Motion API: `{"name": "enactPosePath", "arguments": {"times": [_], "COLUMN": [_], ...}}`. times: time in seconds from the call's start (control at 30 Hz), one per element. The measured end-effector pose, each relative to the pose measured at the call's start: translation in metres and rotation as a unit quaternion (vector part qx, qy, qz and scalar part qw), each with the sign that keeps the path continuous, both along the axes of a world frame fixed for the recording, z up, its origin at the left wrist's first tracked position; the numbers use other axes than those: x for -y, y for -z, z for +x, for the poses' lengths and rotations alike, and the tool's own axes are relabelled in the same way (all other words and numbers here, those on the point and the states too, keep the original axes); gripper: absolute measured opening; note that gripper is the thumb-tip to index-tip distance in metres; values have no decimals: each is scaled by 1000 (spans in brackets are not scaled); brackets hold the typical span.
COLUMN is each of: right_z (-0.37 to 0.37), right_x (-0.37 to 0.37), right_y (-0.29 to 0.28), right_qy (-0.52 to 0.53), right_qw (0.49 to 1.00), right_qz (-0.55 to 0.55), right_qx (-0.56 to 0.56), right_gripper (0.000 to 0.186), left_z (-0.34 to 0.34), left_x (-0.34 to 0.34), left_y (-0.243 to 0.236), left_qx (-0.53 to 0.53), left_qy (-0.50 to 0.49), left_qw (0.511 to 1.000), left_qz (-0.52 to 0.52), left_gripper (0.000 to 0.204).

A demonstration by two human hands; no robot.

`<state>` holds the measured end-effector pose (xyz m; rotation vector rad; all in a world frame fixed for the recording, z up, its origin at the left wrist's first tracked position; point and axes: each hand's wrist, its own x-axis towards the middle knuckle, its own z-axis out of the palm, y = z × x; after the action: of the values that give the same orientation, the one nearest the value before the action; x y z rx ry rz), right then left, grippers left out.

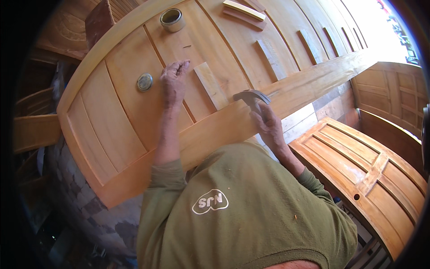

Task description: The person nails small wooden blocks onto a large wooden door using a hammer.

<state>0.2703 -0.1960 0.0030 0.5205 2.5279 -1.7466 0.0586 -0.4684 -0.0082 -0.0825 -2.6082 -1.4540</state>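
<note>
A large pale wooden panel door [130, 112] with grooves between its boards lies flat before me. Over it, my left hand [174, 85] is closed in a pinch, and whatever its fingertips hold is too small to make out. Just beyond them a thin dark mark or sliver [187, 46] shows on the board. My right hand [268, 121] is wrapped round a hammer [251, 95] close under its dark curved head, at the door's near rail. Between the hands a short flat wood strip [210, 85] lies across the boards.
An open tin [172, 20] stands toward the far edge, with a round lid [144, 82] left of my hand. More wood strips [268, 58] lie farther right, and stacked pieces [244, 11] at the back. Another varnished door [358, 166] lies at right.
</note>
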Motion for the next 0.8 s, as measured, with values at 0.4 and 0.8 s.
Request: {"name": "enactPosePath", "arguments": {"times": [0.4,0.8], "right_z": [-29,-67], "right_x": [13,27], "right_y": [-59,-86], "right_qy": [-65,-189], "right_qw": [986,914], "right_qz": [93,210], "right_qx": [-125,-292], "right_gripper": [43,43], "left_z": [21,23], "left_x": [-33,-30], "left_y": [15,17], "left_qx": [-155,-175], "left_qy": [-1,5], "left_qw": [974,966], "left_qz": [-166,-192], "left_gripper": [25,22]}}
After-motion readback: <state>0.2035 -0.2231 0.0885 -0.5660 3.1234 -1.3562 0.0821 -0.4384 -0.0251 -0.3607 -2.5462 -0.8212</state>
